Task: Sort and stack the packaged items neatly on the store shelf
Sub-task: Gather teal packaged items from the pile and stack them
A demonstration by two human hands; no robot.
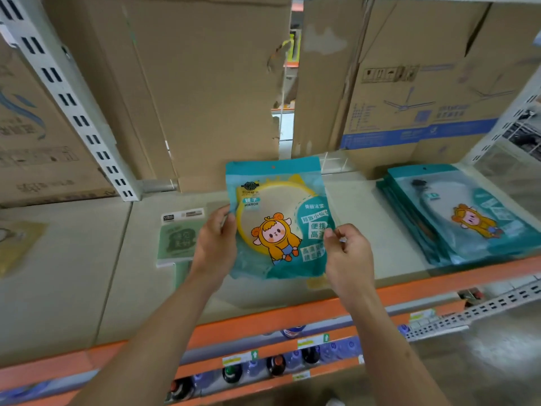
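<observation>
Now both hands, left hand (215, 243) and right hand (348, 253), pinch a teal mirror packet (278, 221) by its side edges above the shelf (366, 218); squaring it onto the likely matching stack (456, 215) at right should keep edges flush.

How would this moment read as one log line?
left hand: holds teal plastic mirror packet | right hand: holds same packet | pile of matching teal packets: right on shelf
</observation>
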